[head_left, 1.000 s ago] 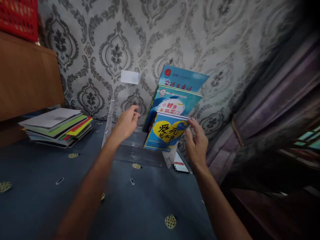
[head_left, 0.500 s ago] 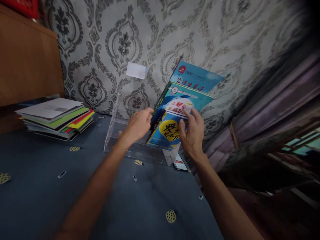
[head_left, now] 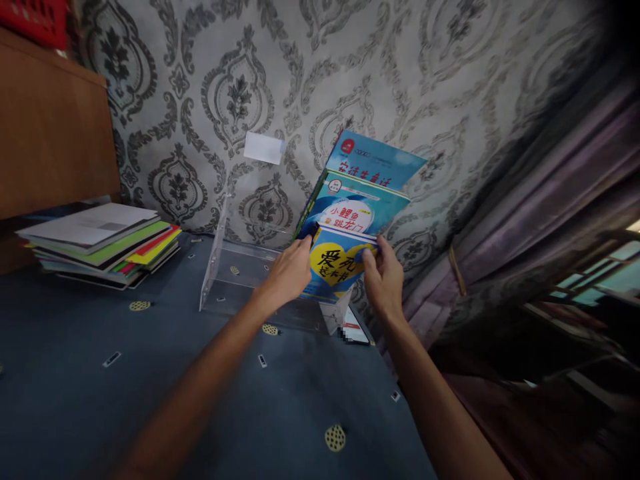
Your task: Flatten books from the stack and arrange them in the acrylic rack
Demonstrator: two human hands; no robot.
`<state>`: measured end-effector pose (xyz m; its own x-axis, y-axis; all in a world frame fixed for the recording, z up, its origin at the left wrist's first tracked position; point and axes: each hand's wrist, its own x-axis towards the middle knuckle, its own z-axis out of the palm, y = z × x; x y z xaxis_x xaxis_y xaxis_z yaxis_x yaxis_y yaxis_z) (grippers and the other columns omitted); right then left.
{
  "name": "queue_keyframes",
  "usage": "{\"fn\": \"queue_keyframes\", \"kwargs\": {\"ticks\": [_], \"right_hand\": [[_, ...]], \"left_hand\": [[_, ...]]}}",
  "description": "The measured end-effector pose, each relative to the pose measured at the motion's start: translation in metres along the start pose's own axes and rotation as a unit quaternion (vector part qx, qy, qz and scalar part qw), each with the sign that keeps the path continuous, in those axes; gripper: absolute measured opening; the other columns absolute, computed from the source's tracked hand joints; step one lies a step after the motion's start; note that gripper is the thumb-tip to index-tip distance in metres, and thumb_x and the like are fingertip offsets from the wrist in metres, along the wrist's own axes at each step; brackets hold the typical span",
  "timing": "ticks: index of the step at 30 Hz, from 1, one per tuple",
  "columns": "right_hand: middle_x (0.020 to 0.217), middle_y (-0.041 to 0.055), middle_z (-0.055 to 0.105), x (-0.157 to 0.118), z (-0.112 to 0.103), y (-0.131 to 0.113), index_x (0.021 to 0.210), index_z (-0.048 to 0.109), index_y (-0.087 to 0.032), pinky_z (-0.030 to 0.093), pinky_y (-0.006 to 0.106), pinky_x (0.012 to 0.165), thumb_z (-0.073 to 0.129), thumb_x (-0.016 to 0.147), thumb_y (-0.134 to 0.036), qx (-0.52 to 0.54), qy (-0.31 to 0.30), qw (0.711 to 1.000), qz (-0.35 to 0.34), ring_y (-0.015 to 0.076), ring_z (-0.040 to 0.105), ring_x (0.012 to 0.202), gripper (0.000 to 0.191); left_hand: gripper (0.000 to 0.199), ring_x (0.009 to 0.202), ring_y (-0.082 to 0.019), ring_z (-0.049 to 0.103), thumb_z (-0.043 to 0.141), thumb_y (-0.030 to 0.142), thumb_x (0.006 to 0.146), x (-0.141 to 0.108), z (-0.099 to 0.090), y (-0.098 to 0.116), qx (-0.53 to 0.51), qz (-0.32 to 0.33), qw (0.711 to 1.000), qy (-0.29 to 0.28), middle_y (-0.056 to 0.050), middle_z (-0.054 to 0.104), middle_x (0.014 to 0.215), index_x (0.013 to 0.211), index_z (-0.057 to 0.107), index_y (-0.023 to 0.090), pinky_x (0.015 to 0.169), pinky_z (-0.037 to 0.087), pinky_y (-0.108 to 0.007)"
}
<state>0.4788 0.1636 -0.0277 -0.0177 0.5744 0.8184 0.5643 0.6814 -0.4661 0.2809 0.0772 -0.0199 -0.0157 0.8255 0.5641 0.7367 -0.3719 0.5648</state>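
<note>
A small blue book with a yellow heart on its cover stands in front in a clear acrylic rack. At its left edge, my left hand is closed with the fingers curled by the spine. My right hand grips the right edge, thumb on the cover and fingers behind. Directly behind leans a teal book with a white title patch. Taller still, a light blue book with red lettering rises at the back. The lower right corner of the front book partly hides the rack's side.
On the left of the dark blue tablecloth lies a stack of books and papers. Above it juts a wooden cabinet. A phone lies by the rack's right side. Purple curtains hang at the right.
My left hand has come to the front book's left edge. The right fingers have closed on its right edge. The front book sits slightly more upright, and the view has shifted a little.
</note>
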Motion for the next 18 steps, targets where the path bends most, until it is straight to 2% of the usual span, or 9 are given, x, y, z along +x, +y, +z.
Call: {"fn": "queue_keyframes", "kwargs": {"ticks": [3,7,13,18], "right_hand": [[0.142,0.019,0.059,-0.001,0.0,0.004,0.144,0.051,-0.017,0.046,0.056,0.107,0.046,0.095,-0.055,0.003,0.003,1.0,-0.009,0.0319,0.059,0.128,0.062],[0.135,0.0174,0.064,0.0,-0.004,0.002,0.141,0.055,-0.018,0.051,0.055,0.1,0.044,0.096,-0.054,-0.031,0.001,0.999,-0.027,0.0315,0.063,0.119,0.059],[0.126,0.017,0.07,0.004,-0.009,-0.008,0.132,0.062,-0.017,0.053,0.051,0.096,0.042,0.094,-0.042,-0.079,-0.001,0.996,-0.027,0.0323,0.066,0.112,0.05],[0.121,0.0167,0.071,0.005,-0.011,-0.011,0.132,0.062,-0.016,0.054,0.053,0.092,0.043,0.091,-0.041,-0.081,-0.006,0.996,-0.021,0.0331,0.068,0.106,0.051]], "left_hand": [[0.055,0.135,-0.03,0.052,0.039,0.006,0.091,0.0,0.0,0.001,-0.002,0.004,1.0,0.003,-0.021,0.058,0.141,0.146,0.044,0.009,0.113,0.043,-0.047],[0.056,0.133,-0.029,0.054,0.04,0.006,0.091,0.0,0.001,-0.001,-0.003,0.012,1.0,0.01,-0.02,0.059,0.139,0.146,0.044,0.011,0.112,0.043,-0.048],[0.052,0.129,-0.029,0.056,0.041,0.006,0.09,0.0,0.0,-0.003,-0.005,0.021,1.0,0.008,-0.02,0.06,0.137,0.142,0.047,0.009,0.111,0.044,-0.044],[0.051,0.127,-0.028,0.057,0.042,0.006,0.09,0.001,0.0,-0.002,0.001,0.022,1.0,0.014,-0.019,0.061,0.135,0.14,0.048,0.009,0.111,0.044,-0.042]]}}
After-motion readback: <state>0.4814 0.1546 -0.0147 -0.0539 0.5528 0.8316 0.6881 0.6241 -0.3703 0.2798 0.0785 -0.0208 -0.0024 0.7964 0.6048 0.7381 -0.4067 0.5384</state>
